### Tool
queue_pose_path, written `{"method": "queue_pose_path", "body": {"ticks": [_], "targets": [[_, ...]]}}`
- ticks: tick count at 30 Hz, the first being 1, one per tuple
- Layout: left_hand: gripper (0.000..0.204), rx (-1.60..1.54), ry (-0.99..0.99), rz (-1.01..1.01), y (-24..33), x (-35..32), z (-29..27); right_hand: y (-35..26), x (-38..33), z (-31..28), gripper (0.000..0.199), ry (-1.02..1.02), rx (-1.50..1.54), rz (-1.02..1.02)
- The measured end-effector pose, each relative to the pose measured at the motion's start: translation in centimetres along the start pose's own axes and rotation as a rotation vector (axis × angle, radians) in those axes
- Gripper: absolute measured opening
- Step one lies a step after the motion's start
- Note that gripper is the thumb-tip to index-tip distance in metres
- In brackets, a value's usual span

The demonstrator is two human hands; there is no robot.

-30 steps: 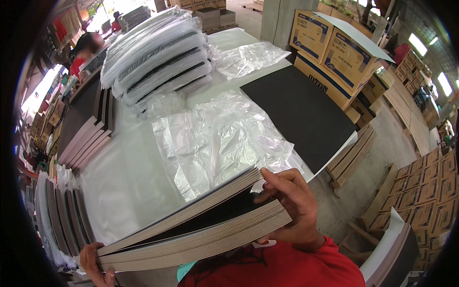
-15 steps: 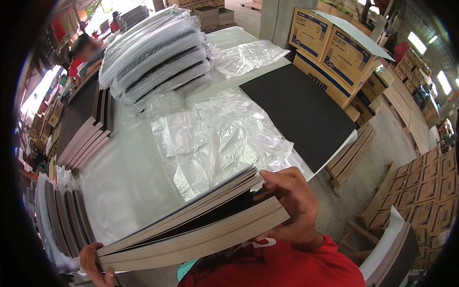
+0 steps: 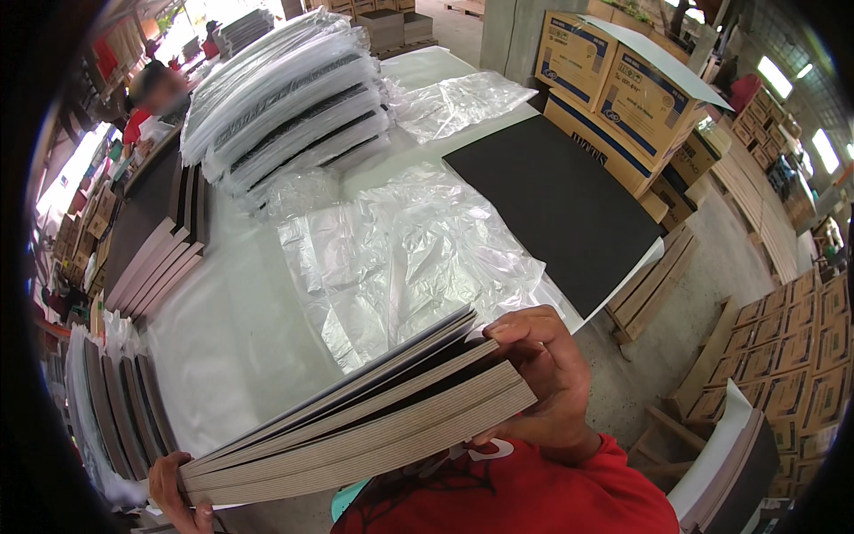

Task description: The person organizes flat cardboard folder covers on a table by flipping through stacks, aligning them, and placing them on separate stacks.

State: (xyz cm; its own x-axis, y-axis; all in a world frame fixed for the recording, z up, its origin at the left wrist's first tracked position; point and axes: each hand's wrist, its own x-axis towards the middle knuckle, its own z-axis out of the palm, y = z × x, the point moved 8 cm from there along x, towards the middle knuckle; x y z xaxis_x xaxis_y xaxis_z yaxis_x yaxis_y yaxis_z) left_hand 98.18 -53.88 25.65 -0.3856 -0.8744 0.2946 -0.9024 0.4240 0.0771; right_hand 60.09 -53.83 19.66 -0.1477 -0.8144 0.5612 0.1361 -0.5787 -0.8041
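A thick stack of boards [image 3: 356, 436], grey-brown at the edges with black faces, is held tilted across the front of the table. My left hand [image 3: 173, 494] grips its left end, thumb below and fingers on top. At the right end my right hand [image 3: 543, 378] is closed round the corner, fingertips between the fanned boards. The upper boards stand apart from the lower block, with dark gaps showing. Just beyond lies a crumpled clear plastic bag [image 3: 409, 258] on the pale table covering [image 3: 240, 329].
A black sheet [image 3: 556, 209] lies at the table's right, beside stacked cartons [image 3: 614, 89]. Plastic-wrapped bundles [image 3: 285, 107] are piled at the back left. Dark board stacks [image 3: 160, 240] line the left side. A wooden pallet [image 3: 658, 276] and more cartons [image 3: 783, 356] stand right. A person [image 3: 156, 102] is far left.
My right fingers have shifted down the stack's corner. The upper boards have split into more groups, with wider gaps between them. My left hand keeps its place.
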Motion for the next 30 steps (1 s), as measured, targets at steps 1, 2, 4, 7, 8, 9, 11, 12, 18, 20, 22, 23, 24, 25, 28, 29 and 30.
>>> {"method": "queue_pose_path", "body": {"ticks": [1,2,4,7,8,9,11,12,18,20,22,23,24,25,28,29,30], "targets": [[0.062,0.000,-0.004,0.000,0.0,0.0,0.0,0.0,0.0,0.0,0.070,-0.001,0.005,0.002],[0.063,0.001,-0.008,-0.001,0.0,0.1,0.0,0.0,0.0,0.0,0.070,-0.002,0.002,0.001],[0.063,-0.005,-0.011,-0.003,0.0,0.1,0.0,0.0,0.0,0.0,0.070,-0.005,-0.002,0.000],[0.063,-0.007,-0.009,-0.006,0.0,0.0,0.0,0.0,0.0,0.0,0.070,-0.008,-0.014,0.003],[0.063,-0.006,-0.007,-0.007,0.0,0.0,0.0,0.0,0.0,0.0,0.070,-0.004,-0.006,0.004],[0.063,-0.011,-0.010,-0.007,0.0,0.0,0.0,0.1,0.0,0.0,0.070,-0.001,0.001,0.004],[0.063,-0.021,-0.017,-0.006,0.1,0.1,0.0,0.2,-0.1,0.0,0.072,0.001,0.016,0.013],[0.063,-0.020,-0.012,-0.005,0.1,0.1,-0.1,0.3,-0.2,0.0,0.074,-0.001,0.025,0.020],[0.062,-0.015,-0.050,-0.080,-1.2,-1.0,0.2,0.2,0.0,0.2,0.083,-0.031,-0.015,0.083],[0.070,0.032,-0.047,-0.193,-3.0,-2.8,0.8,0.0,0.1,0.0,0.084,-0.030,-0.030,0.083],[0.071,0.034,-0.081,-0.200,-2.7,-2.3,0.8,0.0,0.1,0.1,0.082,-0.013,-0.022,0.104],[0.072,0.033,-0.098,-0.202,-2.6,-2.1,0.9,-0.1,0.1,0.1,0.082,-0.020,-0.053,0.102],[0.072,0.023,-0.056,-0.195,-2.7,-2.4,0.7,-0.2,0.3,0.1,0.083,-0.036,-0.072,0.094],[0.072,0.012,-0.014,-0.188,-2.9,-2.6,0.8,-0.3,0.4,0.0,0.083,-0.052,-0.092,0.086],[0.072,-0.052,-0.041,-0.208,-2.2,-1.6,1.0,0.1,0.2,0.1,0.081,-0.042,-0.137,0.090],[0.073,-0.076,-0.073,-0.226,-2.0,-0.9,1.0,0.3,0.3,0.2,0.080,-0.027,-0.114,0.094],[0.073,-0.058,-0.040,-0.224,-2.0,-0.7,0.4,0.5,0.4,0.4,0.080,-0.020,-0.080,0.097]]}}
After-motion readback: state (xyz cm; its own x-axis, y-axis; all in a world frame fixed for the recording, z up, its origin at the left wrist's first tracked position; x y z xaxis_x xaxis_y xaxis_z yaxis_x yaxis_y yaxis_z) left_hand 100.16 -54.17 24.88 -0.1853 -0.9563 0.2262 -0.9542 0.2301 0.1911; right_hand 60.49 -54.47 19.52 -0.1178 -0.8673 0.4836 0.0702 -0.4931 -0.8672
